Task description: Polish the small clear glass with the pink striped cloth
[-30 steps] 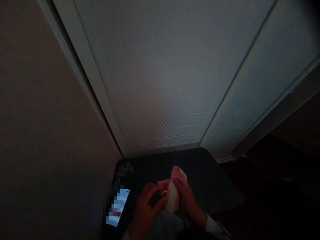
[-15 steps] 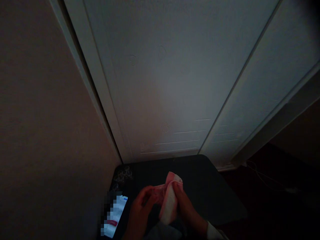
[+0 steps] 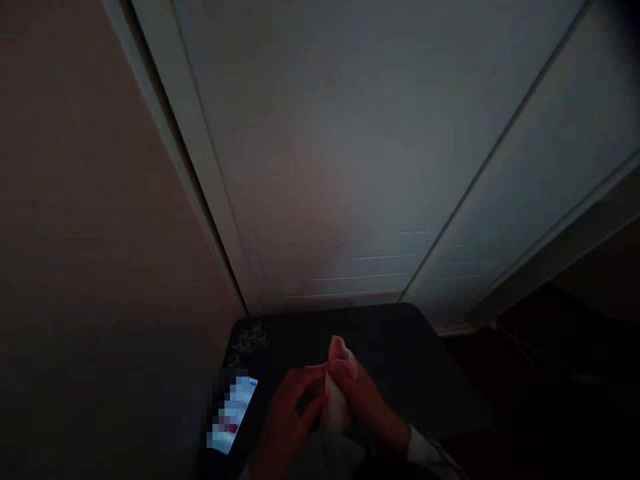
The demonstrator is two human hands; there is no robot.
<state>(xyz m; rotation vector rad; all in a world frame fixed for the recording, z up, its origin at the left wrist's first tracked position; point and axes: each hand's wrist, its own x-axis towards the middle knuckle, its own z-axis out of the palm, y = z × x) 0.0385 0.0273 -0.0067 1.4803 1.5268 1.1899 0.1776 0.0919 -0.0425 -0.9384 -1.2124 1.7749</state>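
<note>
A pink-and-white folded cloth (image 3: pixel 336 403) is held over the dark tabletop, low in the view. Fingers of my right hand (image 3: pixel 367 400) wrap round its right side, with the thumb pressed on its upper part. My left hand (image 3: pixel 290 413) pinches a pink edge of the same cloth from the left, thumb and forefinger curved toward each other. Dim light leaves the cloth's exact kind unclear. Part of it is hidden behind my fingers.
A lit phone (image 3: pixel 235 413), partly pixelated, lies on the dark table (image 3: pixel 410 373) at the left. Small clear round pieces (image 3: pixel 249 339) cluster at its far left corner. Pale panels (image 3: pixel 350 167) rise behind, a wall (image 3: pixel 100 233) stands left, and a cable (image 3: pixel 525 347) runs at right.
My left hand has moved right, closer to my right hand, and the pink part stretched between them is shorter. The cloth's upper end has changed shape. The view has shifted slightly.
</note>
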